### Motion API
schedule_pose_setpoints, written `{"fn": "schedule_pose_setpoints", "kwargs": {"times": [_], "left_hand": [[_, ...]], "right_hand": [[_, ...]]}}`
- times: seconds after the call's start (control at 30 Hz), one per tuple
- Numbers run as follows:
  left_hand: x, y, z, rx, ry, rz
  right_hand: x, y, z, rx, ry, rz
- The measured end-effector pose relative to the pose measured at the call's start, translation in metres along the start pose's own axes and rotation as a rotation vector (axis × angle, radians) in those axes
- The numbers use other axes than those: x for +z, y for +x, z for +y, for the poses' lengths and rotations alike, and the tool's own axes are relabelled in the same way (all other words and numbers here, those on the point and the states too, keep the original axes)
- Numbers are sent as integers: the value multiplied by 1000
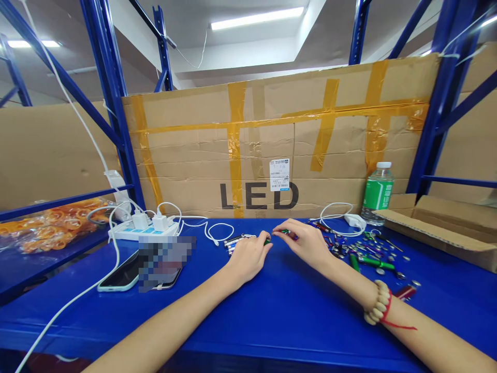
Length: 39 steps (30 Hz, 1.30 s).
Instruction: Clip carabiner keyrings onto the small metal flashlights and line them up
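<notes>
Both my hands meet over the blue table near its back edge. My left hand is curled, fingers pinched on a small green part at its fingertips. My right hand is also pinched, holding a small green and red piece just right of the left fingertips. A few small metal cylinders lie right behind my left hand. On my right wrist sits a beaded bracelet with a red string.
Several small green, red and metal parts are scattered at the right. A green-labelled water bottle, an open carton, a white charger, a power strip, a phone and a taped cardboard wall stand around.
</notes>
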<state>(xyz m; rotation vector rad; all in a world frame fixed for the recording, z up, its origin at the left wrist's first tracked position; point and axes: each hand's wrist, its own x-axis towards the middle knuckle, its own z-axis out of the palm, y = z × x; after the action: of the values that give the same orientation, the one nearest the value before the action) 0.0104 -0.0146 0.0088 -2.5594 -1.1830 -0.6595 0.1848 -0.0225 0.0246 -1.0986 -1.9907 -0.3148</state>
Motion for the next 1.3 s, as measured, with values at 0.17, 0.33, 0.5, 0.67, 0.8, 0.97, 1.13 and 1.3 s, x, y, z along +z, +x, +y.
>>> {"fn": "schedule_pose_setpoints", "kwargs": {"times": [0.17,0.33,0.5,0.67,0.8,0.97,1.13,1.3], "left_hand": [[0,1,0,7,-17,9],[1,0,-1,5,-132,37],[4,0,0,-21,-310,89],[6,-2,1,-11,-513,95],[8,-3,0,-12,-561,21],[9,-3,-2,9,-647,-4],[7,-4,-3,53,-685,-60],[4,-6,-1,82,-688,-72]], "right_hand": [[-2,1,5,-7,-1,54],[-1,3,3,61,292,12],[-1,6,2,187,589,-46],[0,4,5,196,610,-119],[1,2,6,194,621,-185],[1,3,9,231,643,-268],[0,5,18,309,654,-348],[0,3,22,331,629,-403]]}}
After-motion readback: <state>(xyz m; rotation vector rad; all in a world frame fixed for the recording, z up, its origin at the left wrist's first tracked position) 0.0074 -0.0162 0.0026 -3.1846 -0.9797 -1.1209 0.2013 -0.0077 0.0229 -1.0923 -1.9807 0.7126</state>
